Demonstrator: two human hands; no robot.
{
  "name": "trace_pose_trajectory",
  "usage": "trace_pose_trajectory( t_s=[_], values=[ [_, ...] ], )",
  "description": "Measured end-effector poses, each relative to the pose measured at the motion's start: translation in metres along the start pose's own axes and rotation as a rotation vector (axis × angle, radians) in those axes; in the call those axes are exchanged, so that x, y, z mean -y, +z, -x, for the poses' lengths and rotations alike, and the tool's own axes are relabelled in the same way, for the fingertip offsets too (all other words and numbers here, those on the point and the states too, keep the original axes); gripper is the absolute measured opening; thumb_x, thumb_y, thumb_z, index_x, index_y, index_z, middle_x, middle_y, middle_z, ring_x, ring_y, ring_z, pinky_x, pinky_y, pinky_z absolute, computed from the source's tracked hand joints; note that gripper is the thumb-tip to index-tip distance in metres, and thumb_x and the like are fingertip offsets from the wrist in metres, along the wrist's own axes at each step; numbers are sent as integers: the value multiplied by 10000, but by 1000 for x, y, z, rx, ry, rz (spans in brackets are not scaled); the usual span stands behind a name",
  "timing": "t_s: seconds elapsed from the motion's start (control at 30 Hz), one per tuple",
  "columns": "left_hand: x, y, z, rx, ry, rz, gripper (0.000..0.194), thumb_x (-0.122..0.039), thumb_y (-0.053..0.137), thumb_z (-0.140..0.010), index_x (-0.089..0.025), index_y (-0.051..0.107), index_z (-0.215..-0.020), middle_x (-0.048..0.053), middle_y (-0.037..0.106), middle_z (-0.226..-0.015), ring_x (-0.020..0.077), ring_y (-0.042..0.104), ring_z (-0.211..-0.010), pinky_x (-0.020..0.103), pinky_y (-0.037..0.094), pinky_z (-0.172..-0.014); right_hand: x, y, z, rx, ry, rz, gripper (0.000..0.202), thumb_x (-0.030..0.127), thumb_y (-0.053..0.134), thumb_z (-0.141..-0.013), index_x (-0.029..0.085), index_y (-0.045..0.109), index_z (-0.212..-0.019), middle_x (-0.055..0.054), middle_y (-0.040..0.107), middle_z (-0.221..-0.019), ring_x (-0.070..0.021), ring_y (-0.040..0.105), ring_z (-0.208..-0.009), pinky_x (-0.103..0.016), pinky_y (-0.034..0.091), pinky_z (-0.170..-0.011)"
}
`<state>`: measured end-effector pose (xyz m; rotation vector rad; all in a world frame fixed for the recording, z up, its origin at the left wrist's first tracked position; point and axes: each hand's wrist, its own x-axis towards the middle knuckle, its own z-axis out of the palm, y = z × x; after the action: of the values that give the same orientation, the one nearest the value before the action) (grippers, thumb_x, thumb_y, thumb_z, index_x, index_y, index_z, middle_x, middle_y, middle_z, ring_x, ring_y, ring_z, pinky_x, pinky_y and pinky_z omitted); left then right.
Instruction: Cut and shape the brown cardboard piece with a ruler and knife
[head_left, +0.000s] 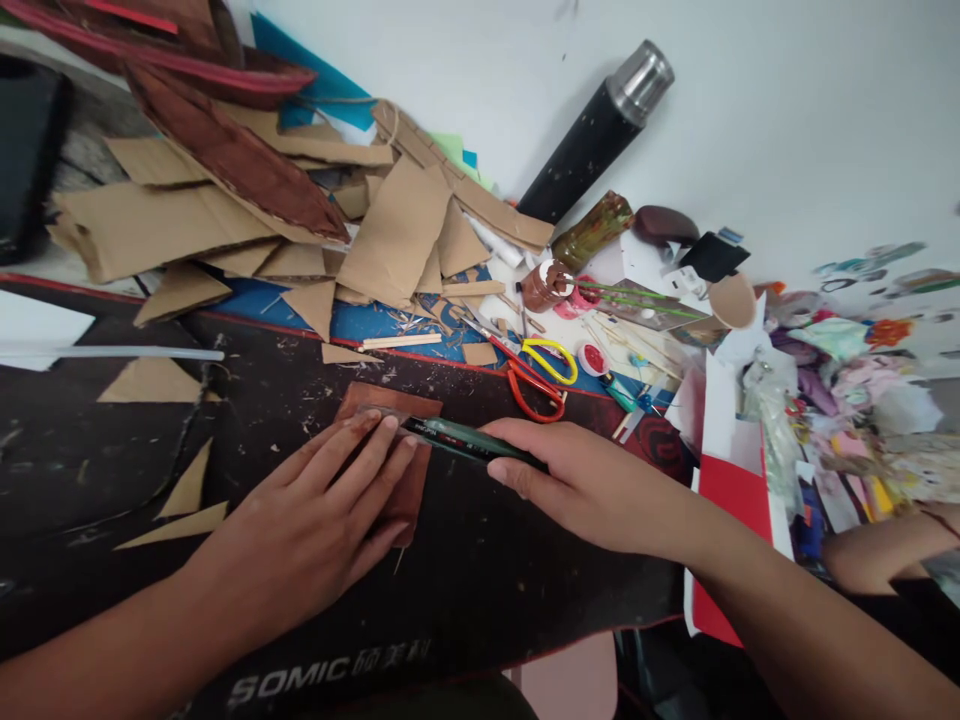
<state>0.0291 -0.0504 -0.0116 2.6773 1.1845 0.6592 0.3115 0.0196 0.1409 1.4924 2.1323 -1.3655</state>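
A brown-painted flat piece (416, 490), seemingly cardboard, lies on the dark desk mat (487, 590). My left hand (322, 500) rests over it with fingers stretched out, pressing it down, and brown smears mark the fingertips. My right hand (562, 470) is closed around the rear of a dark green tool (465, 438) with small lettering on its handle. The tool's front end reaches the left fingertips at the piece's upper part. Its tip is partly hidden there, so its exact kind is unclear.
Cardboard scraps (397, 230) and brown boat-shaped pieces (240, 150) crowd the back left. Red-and-yellow-handled scissors (536, 385), a brown paint jar (546, 285) and a black thermos (592, 140) lie behind the hands. A red-and-white box (731, 510) stands right, near another person's arm (892, 545).
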Motion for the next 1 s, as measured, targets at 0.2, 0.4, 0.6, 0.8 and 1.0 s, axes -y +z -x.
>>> trace_pose_trajectory(
  t_s=[0.2,0.4,0.6,0.8,1.0],
  values=[
    [1,1,0,8,1,2,769,-564,502,-1191,-134,448,-1826,205,738,-1650,411,658,-1553,575,544,-1277,-2,12,-3,-65,25,184,253,286,561,-1212,192,764,-1330,-110,875,-1208,-256,811,-1064,-368,551,-940],
    [1,1,-1,16,10,-12,710,-552,506,-1192,-126,560,-1757,207,759,-1617,414,662,-1555,576,574,-1260,-2,17,-8,-107,-9,230,265,320,547,-1223,196,754,-1333,-103,874,-1208,-258,822,-1072,-364,551,-938],
    [1,-2,-2,22,2,-3,695,-565,436,-1210,-130,596,-1728,213,736,-1649,409,669,-1554,584,586,-1255,-2,17,-14,-144,11,334,297,319,519,-1232,184,710,-1415,-142,864,-1287,-292,830,-1161,-400,576,-973],
    [-1,-2,-1,16,-4,-3,697,-563,441,-1210,-121,597,-1726,210,730,-1656,402,633,-1590,563,552,-1292,0,19,-19,-79,39,429,292,318,530,-1238,171,719,-1404,-128,869,-1262,-301,842,-1118,-393,559,-873],
    [0,-2,-2,14,4,-25,680,-552,432,-1212,-94,664,-1658,215,742,-1634,399,637,-1571,537,516,-1308,2,19,-24,-52,53,499,298,309,529,-1248,181,701,-1454,-120,864,-1303,-303,839,-1151,-391,543,-869]
  ],
)
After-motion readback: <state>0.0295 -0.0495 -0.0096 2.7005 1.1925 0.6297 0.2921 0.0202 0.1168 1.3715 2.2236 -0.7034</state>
